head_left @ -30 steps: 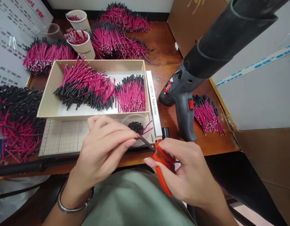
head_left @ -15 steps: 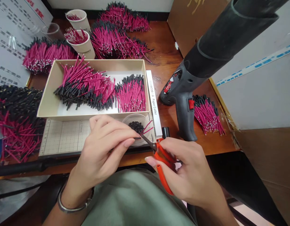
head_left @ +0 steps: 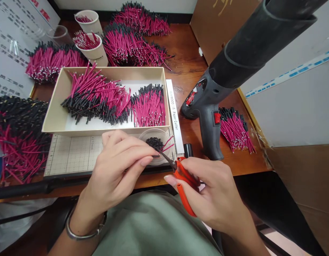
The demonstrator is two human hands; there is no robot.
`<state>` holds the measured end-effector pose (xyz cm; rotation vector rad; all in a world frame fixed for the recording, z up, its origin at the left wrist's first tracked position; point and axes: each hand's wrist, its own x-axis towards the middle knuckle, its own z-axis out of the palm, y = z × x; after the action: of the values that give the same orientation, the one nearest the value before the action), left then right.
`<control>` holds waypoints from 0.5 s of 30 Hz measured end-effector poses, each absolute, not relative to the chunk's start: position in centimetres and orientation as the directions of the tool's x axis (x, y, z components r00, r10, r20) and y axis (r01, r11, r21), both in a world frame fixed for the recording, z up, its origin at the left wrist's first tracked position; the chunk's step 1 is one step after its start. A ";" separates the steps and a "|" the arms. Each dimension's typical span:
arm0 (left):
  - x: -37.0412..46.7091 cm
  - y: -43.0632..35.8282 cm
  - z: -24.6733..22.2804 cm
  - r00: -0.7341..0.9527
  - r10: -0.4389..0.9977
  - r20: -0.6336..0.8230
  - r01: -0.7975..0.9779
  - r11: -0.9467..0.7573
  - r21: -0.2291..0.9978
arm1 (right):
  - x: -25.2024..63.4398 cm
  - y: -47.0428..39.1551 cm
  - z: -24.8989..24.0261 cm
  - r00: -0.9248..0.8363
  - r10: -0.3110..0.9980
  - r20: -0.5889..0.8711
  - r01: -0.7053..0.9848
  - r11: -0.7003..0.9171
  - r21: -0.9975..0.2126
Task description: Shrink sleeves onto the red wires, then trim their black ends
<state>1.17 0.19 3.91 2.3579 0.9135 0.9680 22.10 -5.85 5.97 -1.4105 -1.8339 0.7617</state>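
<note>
My left hand [head_left: 119, 163] pinches a small dark piece [head_left: 156, 156] between thumb and forefinger; most of it is hidden by the fingers. Orange-handled scissors [head_left: 183, 177] are in my right hand [head_left: 212, 192], their blade tips close to the end of that piece. Just beyond the tips, a clear round dish [head_left: 167, 160] holds tiny black bits [head_left: 154, 143] and a couple of pink wires [head_left: 168, 142]. Behind my hands, a cream box [head_left: 105, 133] contains pink wires with black ends [head_left: 148, 106], resting over a paper cutter [head_left: 73, 151].
A heat gun [head_left: 209, 113] stands right of the box, its thick black tube reaching to the upper right. More wire bundles [head_left: 235, 129] lie beside it, behind the box and at far left. Two paper cups [head_left: 96, 57] hold wires at the back left.
The scissors have shifted very slightly left, and their loose lower handle has moved a little up and inward. My left hand and the piece in it look unchanged.
</note>
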 end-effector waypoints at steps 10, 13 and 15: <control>1.1 0.2 3.9 0.542 0.713 0.446 0.410 -0.687 0.600 | 22.0 -5.9 5.9 -0.171 0.969 0.181 0.575 0.247 -0.780; 1.1 0.1 3.8 0.539 0.718 0.441 0.413 -0.681 0.604 | 22.0 -5.9 5.9 -0.174 0.969 0.177 0.583 0.246 -0.774; 1.1 0.1 3.8 0.533 0.720 0.444 0.414 -0.680 0.606 | 22.1 -5.9 5.8 -0.175 0.968 0.177 0.590 0.247 -0.768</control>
<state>1.08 0.07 3.80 2.3445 0.9249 0.9648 22.06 -5.94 5.85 -1.4225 -1.8598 0.7286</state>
